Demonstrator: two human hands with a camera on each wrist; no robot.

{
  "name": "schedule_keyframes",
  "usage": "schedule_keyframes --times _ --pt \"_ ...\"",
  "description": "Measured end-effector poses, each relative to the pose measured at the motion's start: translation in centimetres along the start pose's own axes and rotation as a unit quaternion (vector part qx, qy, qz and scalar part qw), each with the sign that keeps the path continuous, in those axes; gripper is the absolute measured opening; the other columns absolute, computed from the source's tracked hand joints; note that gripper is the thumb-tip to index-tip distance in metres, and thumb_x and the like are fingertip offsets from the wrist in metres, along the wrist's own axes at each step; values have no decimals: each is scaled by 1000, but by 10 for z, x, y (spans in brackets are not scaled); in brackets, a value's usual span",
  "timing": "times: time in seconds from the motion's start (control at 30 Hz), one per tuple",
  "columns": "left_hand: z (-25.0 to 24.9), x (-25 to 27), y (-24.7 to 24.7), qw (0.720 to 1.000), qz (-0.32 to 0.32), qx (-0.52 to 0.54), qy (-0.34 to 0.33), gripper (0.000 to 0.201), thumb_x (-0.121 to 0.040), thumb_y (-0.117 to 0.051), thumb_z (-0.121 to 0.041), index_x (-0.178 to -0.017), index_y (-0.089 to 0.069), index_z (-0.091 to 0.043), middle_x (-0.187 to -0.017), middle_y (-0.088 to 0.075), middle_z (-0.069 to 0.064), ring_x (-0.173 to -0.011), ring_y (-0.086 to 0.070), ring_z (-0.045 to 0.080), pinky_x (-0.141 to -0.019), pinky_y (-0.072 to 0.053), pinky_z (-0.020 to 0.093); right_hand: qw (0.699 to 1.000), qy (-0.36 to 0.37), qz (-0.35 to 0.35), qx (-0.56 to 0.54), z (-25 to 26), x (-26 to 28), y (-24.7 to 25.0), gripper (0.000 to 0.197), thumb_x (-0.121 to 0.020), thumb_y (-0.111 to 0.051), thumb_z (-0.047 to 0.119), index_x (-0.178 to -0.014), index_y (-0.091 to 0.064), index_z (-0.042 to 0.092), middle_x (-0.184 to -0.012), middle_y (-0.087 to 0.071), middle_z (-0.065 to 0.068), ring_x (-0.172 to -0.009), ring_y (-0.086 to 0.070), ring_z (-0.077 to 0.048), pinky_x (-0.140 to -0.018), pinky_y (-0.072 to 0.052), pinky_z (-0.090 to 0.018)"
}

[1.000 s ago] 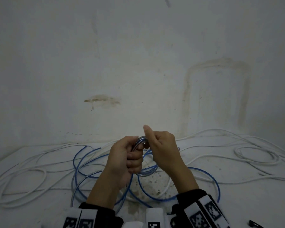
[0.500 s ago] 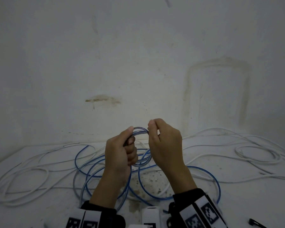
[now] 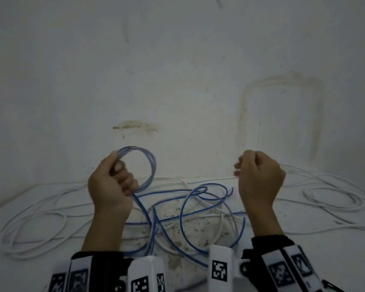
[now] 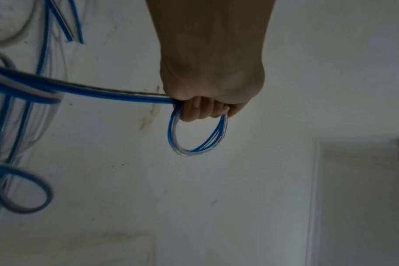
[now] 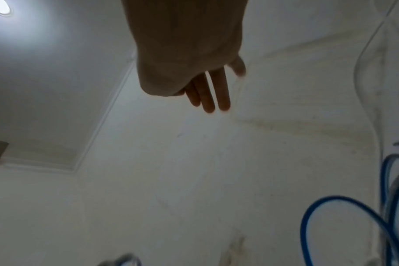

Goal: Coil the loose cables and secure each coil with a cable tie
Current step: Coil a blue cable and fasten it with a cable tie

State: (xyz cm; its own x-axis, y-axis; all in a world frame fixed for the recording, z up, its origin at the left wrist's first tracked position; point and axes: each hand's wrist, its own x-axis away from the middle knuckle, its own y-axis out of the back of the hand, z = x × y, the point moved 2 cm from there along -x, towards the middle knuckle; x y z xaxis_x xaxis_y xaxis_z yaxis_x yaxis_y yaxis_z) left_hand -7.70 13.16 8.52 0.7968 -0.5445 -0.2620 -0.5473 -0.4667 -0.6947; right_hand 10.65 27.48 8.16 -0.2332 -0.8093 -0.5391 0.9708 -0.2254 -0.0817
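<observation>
My left hand [image 3: 114,180] is raised above the table and grips a small coil of blue cable [image 3: 152,165] in its fist. The left wrist view shows the coil [image 4: 195,146] hanging below the curled fingers [image 4: 194,111], with the cable's tail leading off to the left. The rest of the blue cable [image 3: 183,209] lies in loose loops on the white table [image 3: 303,260]. My right hand [image 3: 259,175] hovers well to the right of the coil and holds nothing. In the right wrist view its fingers [image 5: 222,93] are nearly straight.
Loose white cables sprawl over the table at the left [image 3: 30,228] and the right [image 3: 333,199]. A black cable tie [image 3: 333,288] lies at the near right edge. A stained white wall [image 3: 177,81] rises just behind the table.
The hands, which were working together on the coil at the centre, have parted. The right hand let go and moved right; the left hand lifted the coil up and to the left.
</observation>
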Motion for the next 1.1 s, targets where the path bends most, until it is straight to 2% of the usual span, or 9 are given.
schedule_keyframes --times 0.1,0.2,0.27,0.37,0.5,0.7,0.9,1.0,1.1 --pt "0 2 3 998 -37 52 -30 44 -98 -39 -27 -56 -31 -17 -37 -20 -8 -30 -13 6 -34 -12 18 925 -169 334 -70 -1 15 -17 39 -92 -47 22 -67 -64 -3 -48 -61 -11 -37 -50 -24 -40 -44 -24" --pt "3 8 -3 994 -39 77 -68 43 -98 -38 -27 -56 -30 -17 -38 -19 -8 -31 -12 7 -35 -12 19 729 -195 656 -26 9 64 -36 61 -96 -41 48 -83 -68 -4 -63 -67 -16 -42 -56 -21 -46 -50 -23" --pt "-2 9 -4 992 -42 83 -84 43 -98 -39 -28 -57 -30 -17 -38 -19 -8 -32 -12 7 -35 -12 19 640 -214 738 -20 11 90 -45 65 -96 -38 52 -109 -60 -8 -80 -69 -25 -54 -62 -20 -56 -55 -25" --pt "-12 10 -4 990 -42 96 -98 43 -98 -38 -29 -57 -31 -18 -39 -20 -8 -32 -12 7 -33 -13 19 673 -237 701 9 -6 96 -57 65 -95 -39 52 -120 -45 -8 -101 -64 -35 -64 -63 -23 -66 -55 -29" --pt "-23 9 -1 983 -45 138 -109 49 -98 -37 -29 -50 -36 -19 -40 -21 -8 -33 -13 7 -32 -15 19 749 -251 610 61 -32 81 -52 74 -91 -49 54 -137 -32 -2 -88 -65 -28 -60 -65 -25 -59 -56 -30" --pt "-19 10 -4 979 -32 179 -91 49 -98 -36 -29 -50 -37 -19 -39 -21 -9 -32 -14 6 -33 -15 18 688 -362 595 -206 -9 83 -52 43 -92 -52 41 -117 -44 7 -90 -68 -25 -71 -69 -28 -63 -57 -32" --pt "-20 5 -2 989 -56 131 -41 42 -99 -36 -27 -58 -32 -17 -39 -21 -8 -32 -15 6 -31 -17 17 711 -319 439 -448 9 59 -48 46 -76 -59 29 -111 -58 0 -105 -68 -19 -98 -68 -29 -80 -58 -35" --pt "-14 1 -1 994 -60 89 15 40 -100 -35 -23 -60 -32 -18 -37 -21 -8 -29 -16 6 -30 -17 17 706 -290 370 -530 19 46 -40 36 -79 -56 14 -113 -57 4 -91 -70 -10 -91 -70 -25 -78 -58 -34" --pt "-3 0 -3 995 -57 52 63 39 -100 -35 -20 -61 -33 -17 -36 -20 -8 -27 -15 5 -28 -18 16 756 -229 320 -524 22 35 -34 33 -90 -47 -4 -120 -50 9 -86 -73 -10 -79 -70 -19 -71 -58 -28"
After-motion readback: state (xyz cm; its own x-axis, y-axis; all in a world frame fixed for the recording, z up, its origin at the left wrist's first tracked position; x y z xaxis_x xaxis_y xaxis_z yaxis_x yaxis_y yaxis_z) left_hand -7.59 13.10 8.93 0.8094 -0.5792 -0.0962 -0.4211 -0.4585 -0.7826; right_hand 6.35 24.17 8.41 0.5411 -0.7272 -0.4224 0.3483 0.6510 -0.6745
